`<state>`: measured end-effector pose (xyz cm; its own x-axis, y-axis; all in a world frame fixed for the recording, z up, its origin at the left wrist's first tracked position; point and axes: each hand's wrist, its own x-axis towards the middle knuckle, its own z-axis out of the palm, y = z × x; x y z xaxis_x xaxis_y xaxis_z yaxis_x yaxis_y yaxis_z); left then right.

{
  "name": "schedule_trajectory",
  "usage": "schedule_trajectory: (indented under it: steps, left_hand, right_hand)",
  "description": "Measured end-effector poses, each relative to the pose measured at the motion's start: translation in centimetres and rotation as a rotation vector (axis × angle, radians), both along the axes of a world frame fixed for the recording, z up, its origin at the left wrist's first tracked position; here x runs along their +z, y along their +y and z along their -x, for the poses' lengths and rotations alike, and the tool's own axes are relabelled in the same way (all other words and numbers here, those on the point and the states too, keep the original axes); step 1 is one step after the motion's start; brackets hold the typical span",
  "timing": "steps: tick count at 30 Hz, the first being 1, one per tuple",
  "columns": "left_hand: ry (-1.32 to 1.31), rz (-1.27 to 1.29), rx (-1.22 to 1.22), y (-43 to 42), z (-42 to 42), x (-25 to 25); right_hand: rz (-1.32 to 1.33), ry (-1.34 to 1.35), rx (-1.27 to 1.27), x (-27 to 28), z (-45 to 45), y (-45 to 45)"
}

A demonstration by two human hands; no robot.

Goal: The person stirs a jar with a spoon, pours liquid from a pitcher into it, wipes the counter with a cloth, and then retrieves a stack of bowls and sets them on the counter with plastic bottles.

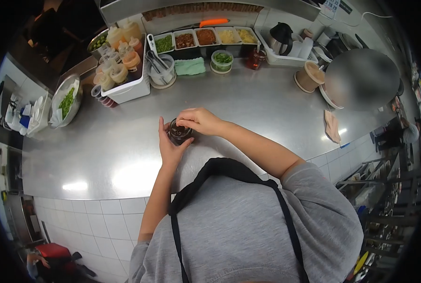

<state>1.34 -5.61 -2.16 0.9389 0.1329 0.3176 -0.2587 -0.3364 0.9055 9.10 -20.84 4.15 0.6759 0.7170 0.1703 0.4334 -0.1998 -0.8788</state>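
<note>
A small round glass jar [180, 137] with dark contents stands at the steel counter in front of me. My left hand [171, 150] is wrapped around its side, with the thumb at the near right. Over the jar's rim is my right hand [202, 120], its fingers pinched together and pointing down into the opening. Whatever those fingers hold, if anything, is hidden. Both hands are close together, left of the counter's middle.
At the back are trays of chopped toppings [205, 37], a white basket of sauce bottles [130, 89], a tub with tongs [162, 70], a green cloth [190, 66] and a red jar [256, 59]. A metal bowl of greens [65, 101] sits left, a pink cloth [332, 126] right.
</note>
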Motion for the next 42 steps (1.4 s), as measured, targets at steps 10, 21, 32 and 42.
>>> schedule_trajectory:
  steps: [10,21,32,42]
  left_hand:
    - [-0.029,-0.114,0.058,0.5,-0.2,-0.7]
    - [-0.099,-0.077,0.045,0.3,-0.4,-0.5]
    - [-0.012,-0.1,0.023,0.7,-0.4,-1.5]
    - [-0.048,-0.065,0.056,0.6,-0.6,-1.7]
  right_hand:
    - [0.115,-0.672,0.281,0.8,-1.8,1.6]
    - [0.026,0.06,-0.093,1.3,-1.3,0.5]
    - [0.207,-0.618,0.211,1.9,-1.2,1.3]
    - [0.026,-0.296,0.043,3.1,-0.1,-0.5]
